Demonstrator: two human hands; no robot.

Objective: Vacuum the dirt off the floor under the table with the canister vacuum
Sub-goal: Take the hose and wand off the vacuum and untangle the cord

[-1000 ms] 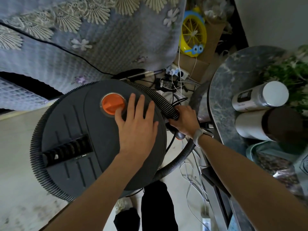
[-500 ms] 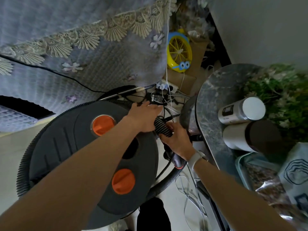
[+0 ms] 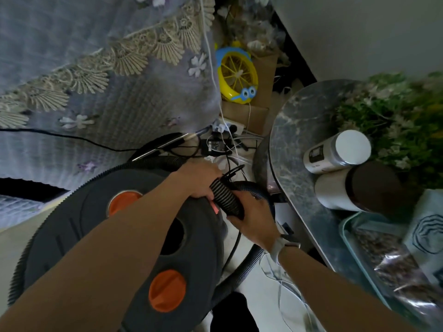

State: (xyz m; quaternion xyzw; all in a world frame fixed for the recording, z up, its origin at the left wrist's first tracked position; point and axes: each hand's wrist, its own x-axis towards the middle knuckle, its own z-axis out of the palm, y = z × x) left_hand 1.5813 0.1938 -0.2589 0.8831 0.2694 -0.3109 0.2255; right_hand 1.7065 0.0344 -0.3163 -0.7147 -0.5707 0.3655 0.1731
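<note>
Beside marble table (image 3: 287, 149), both grips, left hand (image 3: 199, 180) and right hand (image 3: 254, 219), clasp vacuum hose (image 3: 226, 198).

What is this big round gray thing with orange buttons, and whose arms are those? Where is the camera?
The camera sits on a person's head and looks down, so the two arms are that person's own. The big round gray thing is a canister vacuum, a machine that sucks up dirt. The orange circles on top look like its knobs or buttons. The ribbed black tube is its hose. The right hand grips the hose end, and the left hand holds it just beside. On the right is a small round marble table with two white bottles and green plants. At the back stands a yellow toy fan.
</note>
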